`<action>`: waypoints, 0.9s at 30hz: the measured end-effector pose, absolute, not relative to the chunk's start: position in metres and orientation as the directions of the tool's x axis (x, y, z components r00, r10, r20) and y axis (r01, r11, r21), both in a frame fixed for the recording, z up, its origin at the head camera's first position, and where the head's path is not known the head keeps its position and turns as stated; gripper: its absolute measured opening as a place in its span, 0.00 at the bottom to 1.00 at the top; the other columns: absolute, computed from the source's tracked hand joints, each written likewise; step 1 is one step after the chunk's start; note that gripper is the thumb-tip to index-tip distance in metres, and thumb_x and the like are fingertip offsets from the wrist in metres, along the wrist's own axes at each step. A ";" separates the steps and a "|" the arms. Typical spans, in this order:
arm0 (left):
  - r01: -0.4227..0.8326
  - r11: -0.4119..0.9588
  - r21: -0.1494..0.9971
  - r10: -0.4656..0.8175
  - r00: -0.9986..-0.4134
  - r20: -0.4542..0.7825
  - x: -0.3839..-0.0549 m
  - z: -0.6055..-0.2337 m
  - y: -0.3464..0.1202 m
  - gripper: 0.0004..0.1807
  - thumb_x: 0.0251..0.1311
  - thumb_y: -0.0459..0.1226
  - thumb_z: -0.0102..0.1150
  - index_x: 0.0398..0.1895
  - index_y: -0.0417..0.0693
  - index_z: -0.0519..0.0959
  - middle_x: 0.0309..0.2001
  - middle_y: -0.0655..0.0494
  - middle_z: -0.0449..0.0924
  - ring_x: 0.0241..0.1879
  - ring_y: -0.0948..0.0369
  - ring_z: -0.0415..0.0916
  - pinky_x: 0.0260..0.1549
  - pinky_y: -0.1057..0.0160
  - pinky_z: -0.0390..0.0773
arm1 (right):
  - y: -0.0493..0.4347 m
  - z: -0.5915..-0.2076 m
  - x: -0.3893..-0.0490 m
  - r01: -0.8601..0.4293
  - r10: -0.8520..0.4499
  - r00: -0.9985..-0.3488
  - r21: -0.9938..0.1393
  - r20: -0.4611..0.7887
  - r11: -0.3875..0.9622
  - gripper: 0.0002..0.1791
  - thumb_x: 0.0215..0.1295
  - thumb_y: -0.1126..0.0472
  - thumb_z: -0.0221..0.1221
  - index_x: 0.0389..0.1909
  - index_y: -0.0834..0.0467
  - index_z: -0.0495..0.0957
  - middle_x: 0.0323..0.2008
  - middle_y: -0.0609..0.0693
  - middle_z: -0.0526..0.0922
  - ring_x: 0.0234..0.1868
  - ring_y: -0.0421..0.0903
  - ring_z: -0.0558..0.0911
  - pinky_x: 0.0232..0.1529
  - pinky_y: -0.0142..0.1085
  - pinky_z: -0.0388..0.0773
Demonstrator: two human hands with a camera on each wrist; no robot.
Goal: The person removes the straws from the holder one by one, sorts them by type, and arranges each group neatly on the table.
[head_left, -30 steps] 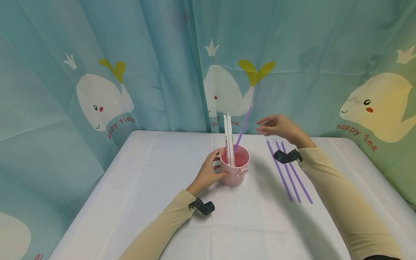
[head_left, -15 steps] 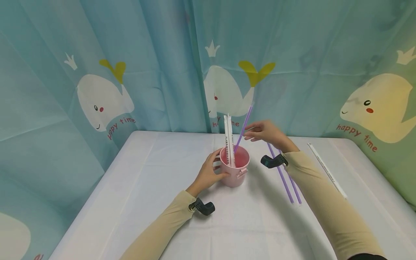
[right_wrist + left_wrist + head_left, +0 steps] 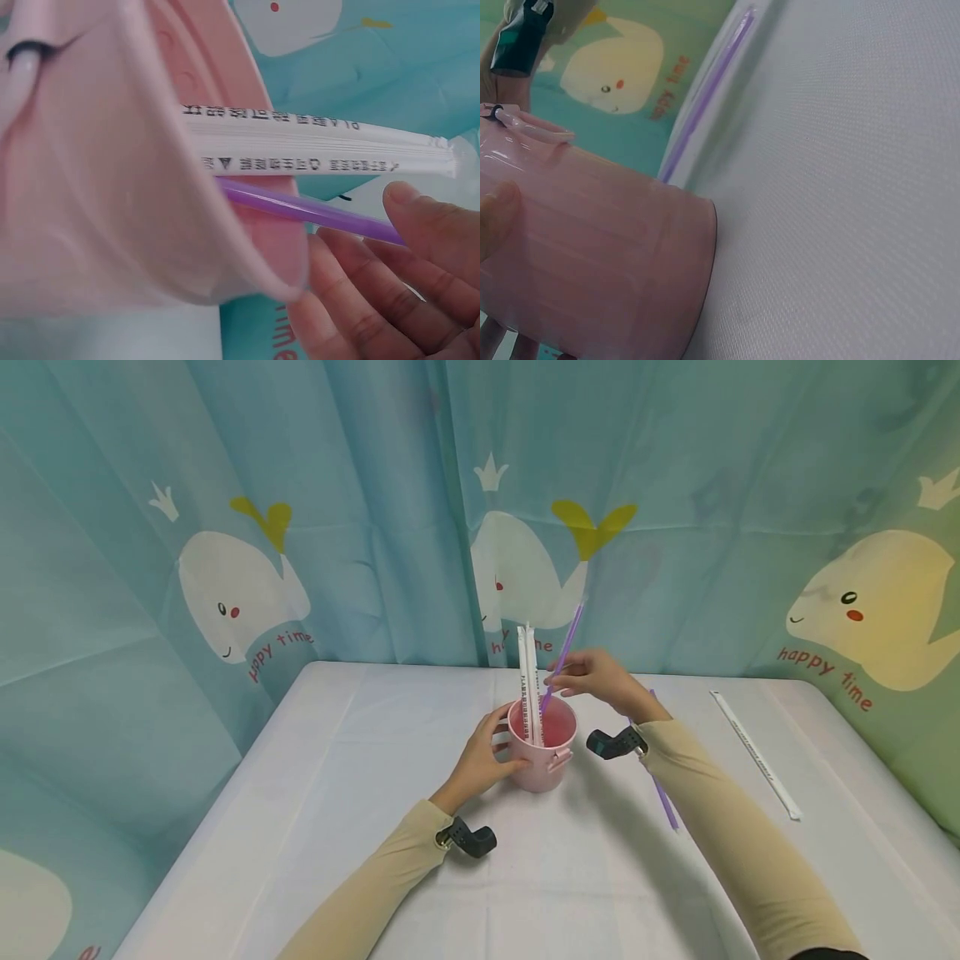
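In the head view my left hand grips the side of a small pink bucket, its thumb on the front wall. Two white paper-wrapped straws and a purple straw stand in the bucket, the purple one leaning right. My right hand pinches that purple straw above the rim. In the right wrist view the thumb of the right hand lies on the straw with the other fingers beneath it. The bucket stands upright on the table, the left thumb showing against it in the left wrist view.
Purple straws lie on the white table under my right forearm, mostly hidden by it. Farther right lies a white wrapped straw. A blue whale-print curtain hangs behind the table.
My right hand has moved left and down to the purple straw in the bucket and pinches it. The forearm uncovers the white straw at right and hides more purple ones. My left hand stays put.
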State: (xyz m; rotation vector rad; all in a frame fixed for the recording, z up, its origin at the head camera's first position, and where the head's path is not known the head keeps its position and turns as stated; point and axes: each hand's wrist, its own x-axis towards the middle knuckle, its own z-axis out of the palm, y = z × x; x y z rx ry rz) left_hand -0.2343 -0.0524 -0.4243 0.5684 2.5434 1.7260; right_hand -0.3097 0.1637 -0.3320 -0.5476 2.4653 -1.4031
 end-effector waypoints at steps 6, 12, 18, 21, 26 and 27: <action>0.293 0.321 0.901 0.310 -0.931 0.192 -0.234 -0.425 -0.053 0.47 0.48 0.34 0.70 0.71 0.51 0.54 0.66 0.48 0.61 0.63 0.50 0.66 0.58 0.52 0.76 | 0.161 -0.337 -0.307 -0.186 -0.448 -0.893 -0.885 -0.028 0.427 0.20 0.63 0.64 0.59 0.54 0.68 0.73 0.51 0.65 0.80 0.49 0.53 0.83 0.52 0.46 0.81; 0.297 0.325 0.898 0.313 -0.930 0.194 -0.235 -0.426 -0.053 0.47 0.48 0.35 0.70 0.71 0.51 0.54 0.66 0.47 0.61 0.63 0.50 0.66 0.58 0.52 0.76 | 0.159 -0.346 -0.305 -0.188 -0.430 -0.903 -0.898 -0.002 0.398 0.19 0.62 0.63 0.59 0.53 0.67 0.75 0.50 0.64 0.81 0.49 0.48 0.83 0.55 0.47 0.79; 0.296 0.323 0.899 0.315 -0.929 0.194 -0.235 -0.427 -0.053 0.47 0.48 0.35 0.70 0.71 0.51 0.54 0.66 0.48 0.61 0.63 0.50 0.66 0.58 0.52 0.76 | 0.159 -0.357 -0.305 -0.183 -0.402 -0.915 -0.920 0.030 0.347 0.19 0.62 0.60 0.60 0.52 0.67 0.76 0.47 0.58 0.84 0.46 0.39 0.83 0.56 0.43 0.79; 0.295 0.319 0.901 0.314 -0.929 0.194 -0.235 -0.426 -0.053 0.47 0.48 0.34 0.70 0.71 0.52 0.54 0.66 0.48 0.61 0.63 0.50 0.66 0.58 0.52 0.76 | 0.158 -0.359 -0.305 -0.182 -0.393 -0.919 -0.927 0.041 0.328 0.20 0.62 0.59 0.60 0.52 0.66 0.76 0.45 0.53 0.84 0.45 0.36 0.83 0.55 0.39 0.79; 0.295 0.312 0.903 0.309 -0.930 0.197 -0.235 -0.426 -0.053 0.47 0.48 0.34 0.70 0.71 0.51 0.54 0.66 0.48 0.61 0.63 0.50 0.66 0.58 0.52 0.76 | 0.157 -0.357 -0.305 -0.177 -0.394 -0.917 -0.947 0.060 0.269 0.19 0.65 0.61 0.57 0.53 0.69 0.75 0.47 0.55 0.84 0.43 0.34 0.83 0.52 0.34 0.80; 0.294 0.312 0.903 0.308 -0.931 0.197 -0.235 -0.426 -0.053 0.47 0.48 0.34 0.70 0.71 0.51 0.54 0.66 0.47 0.61 0.63 0.50 0.66 0.58 0.52 0.76 | 0.157 -0.356 -0.305 -0.176 -0.395 -0.917 -0.950 0.063 0.258 0.19 0.66 0.62 0.56 0.53 0.69 0.74 0.47 0.56 0.84 0.42 0.34 0.83 0.52 0.33 0.80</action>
